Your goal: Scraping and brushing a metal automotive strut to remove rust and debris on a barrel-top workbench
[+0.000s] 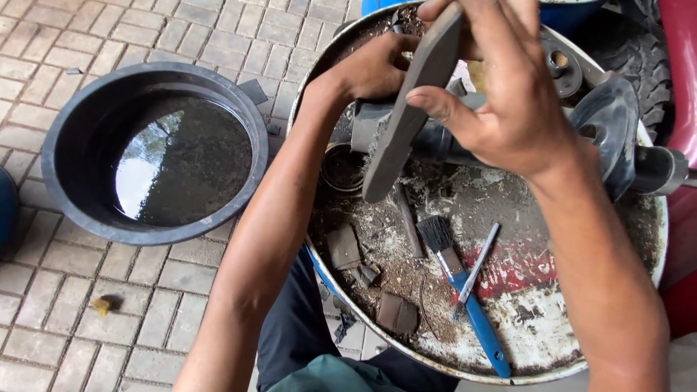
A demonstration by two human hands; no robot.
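Gripping one flat file (410, 109), two hands.

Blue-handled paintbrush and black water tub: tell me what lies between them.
In the head view, between the paintbrush and the tub lie dark scraps on the dirty drum top, then the person's left forearm.

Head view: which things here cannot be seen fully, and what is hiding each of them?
- Grey machine part, head view: its middle is hidden behind the flat dark strip and right hand.
- Left hand: its fingertips are hidden behind the strip, so its grip is unclear.
- Drum top: cut off by the upper edge and covered by both arms.
- Basin: its bottom is hidden under dark, reflecting water.
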